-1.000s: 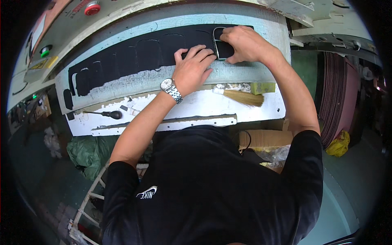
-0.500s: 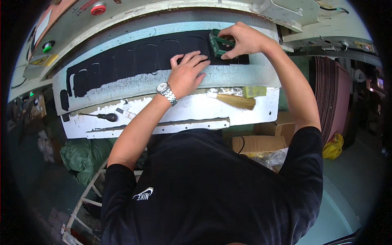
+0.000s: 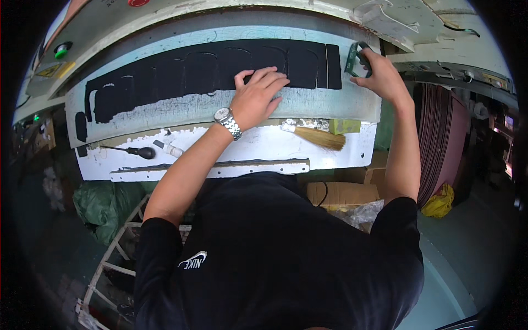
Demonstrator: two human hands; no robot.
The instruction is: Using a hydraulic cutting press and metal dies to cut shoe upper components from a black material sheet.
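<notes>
A long strip of black sheet material [image 3: 181,77], marked with several curved cut outlines, lies on the pale, scuffed board [image 3: 181,114]. My left hand [image 3: 257,96], with a metal-band watch on the wrist, rests on the strip with its fingers spread. Beyond the strip's right end, my right hand [image 3: 383,77] grips a green frame-shaped cutting die [image 3: 352,59] by its side, tilted over the bare board. Whether the die touches the board I cannot tell. A straight cut line runs across the strip near its right end.
On the white ledge nearer me lie a dark-handled awl [image 3: 144,153], a white tube [image 3: 171,149], a straw-coloured brush [image 3: 319,137] and a yellow-green block [image 3: 345,126]. A machine beam [image 3: 247,12] spans the back. Cardboard boxes [image 3: 344,193] stand below the ledge.
My right hand has carried the green cutting die rightward off the black strip, uncovering its right end with cut lines. My left hand stays on the strip. The view has shifted slightly.
</notes>
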